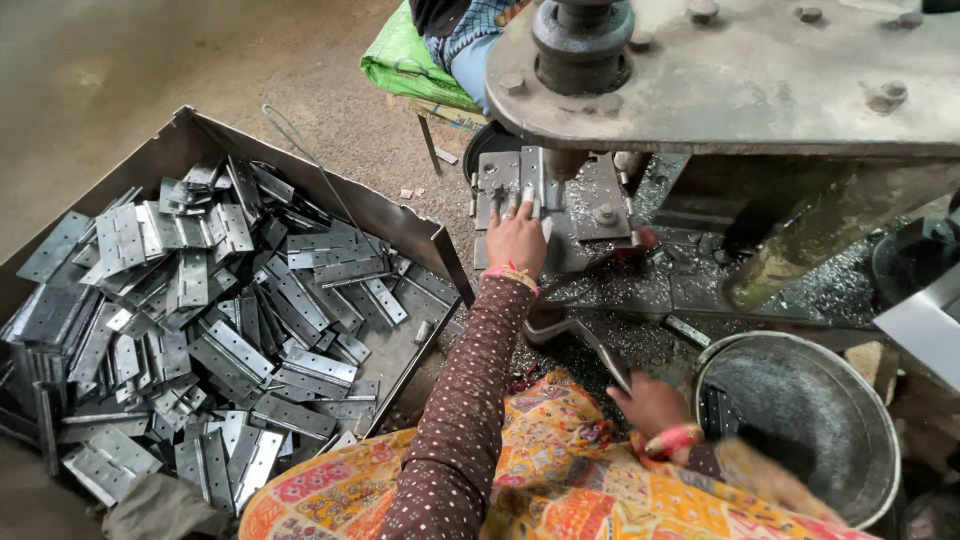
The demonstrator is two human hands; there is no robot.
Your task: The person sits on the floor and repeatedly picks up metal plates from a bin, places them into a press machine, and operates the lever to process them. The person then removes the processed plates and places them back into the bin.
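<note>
A worker seated at a metal press, seen from above: the right hand point(652, 405), wrist ringed with a pink bangle, rests low beside a round steel tub point(800, 425), its fingers curled near a dark lever point(590, 352); whether it grips the lever cannot be told from this angle. Farther out, the left hand point(517, 238) lies flat, fingers spread and holding nothing closed, pressing a hinge plate point(512, 172) onto the press bed point(600, 205) under the ram point(583, 40). The plate looks thin, stiff and light, with hard edges and a slick plated face, probably best pinched by its long edges clear of the tool. To the left, an open sheet-metal tray point(400, 215) holds a loose heap of hinges point(200, 320). Bright swarf point(620, 285) litters the bench around the bed. Beyond lie a bare concrete floor point(120, 70) and a green sack point(405, 60).
</note>
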